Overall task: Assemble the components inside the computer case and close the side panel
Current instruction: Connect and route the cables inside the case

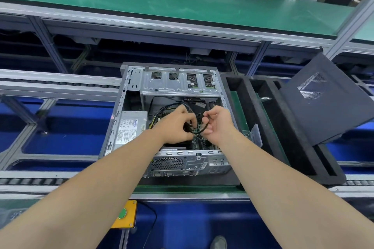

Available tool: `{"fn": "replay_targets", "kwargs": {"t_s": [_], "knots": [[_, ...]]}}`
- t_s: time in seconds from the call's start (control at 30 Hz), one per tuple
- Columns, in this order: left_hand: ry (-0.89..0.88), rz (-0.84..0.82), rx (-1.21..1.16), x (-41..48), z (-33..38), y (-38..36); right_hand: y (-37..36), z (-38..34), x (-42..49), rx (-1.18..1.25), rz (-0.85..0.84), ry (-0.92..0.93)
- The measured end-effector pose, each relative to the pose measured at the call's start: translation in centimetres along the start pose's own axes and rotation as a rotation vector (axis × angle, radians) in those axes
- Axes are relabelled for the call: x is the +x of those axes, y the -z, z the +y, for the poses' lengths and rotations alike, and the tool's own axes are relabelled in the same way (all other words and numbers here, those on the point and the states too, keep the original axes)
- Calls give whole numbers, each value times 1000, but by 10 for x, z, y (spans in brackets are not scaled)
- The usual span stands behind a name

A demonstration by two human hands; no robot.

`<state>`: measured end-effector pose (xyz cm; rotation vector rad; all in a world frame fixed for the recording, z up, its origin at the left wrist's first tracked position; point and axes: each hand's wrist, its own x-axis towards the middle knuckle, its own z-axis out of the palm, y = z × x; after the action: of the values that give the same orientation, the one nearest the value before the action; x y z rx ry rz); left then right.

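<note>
In the head view, an open grey metal computer case (115,125) is lying on its side on a conveyor line, its uncovered side facing up, with a silver drive cage (178,85) across its far end and a silver boxed power supply (130,129) sitting along its left wall. Both bare hands are reaching into the middle of the case. The left hand (175,127) is curling its fingers round a dark connector end of a thin black cable (200,131), though the fingers are covering most of that part and its shape is hard to make out. The right hand (218,124) is pinching the same cable's loop between thumb and forefinger, the other fingers loosely bent. The board beneath the hands is mostly hidden. The dark grey side panel with a mesh vent (327,105) is leaning tilted on a black foam tray (269,127) just right of the case, off the case. A yellow box with a green button (125,216) is showing below the left forearm, partly covered by it.
</note>
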<state>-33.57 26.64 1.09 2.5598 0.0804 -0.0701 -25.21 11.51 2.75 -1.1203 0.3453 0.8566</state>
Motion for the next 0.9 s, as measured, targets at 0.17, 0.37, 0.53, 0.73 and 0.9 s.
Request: {"fn": "replay_targets", "kwargs": {"t_s": [0.17, 0.37, 0.53, 0.73, 0.9], "knots": [[-81, 293, -62, 4, -1, 4, -2, 0, 5, 135, 4, 32], [-100, 373, -224, 6, 3, 3, -1, 10, 15, -161, 211, 33], [-50, 213, -379, 9, 3, -2, 2, 10, 24, -334, 172, 150], [72, 75, -680, 19, 0, -3, 2, 12, 27, -462, 147, 315], [66, 80, -791, 27, -6, -5, 5, 13, 30, -657, 218, 402]]}}
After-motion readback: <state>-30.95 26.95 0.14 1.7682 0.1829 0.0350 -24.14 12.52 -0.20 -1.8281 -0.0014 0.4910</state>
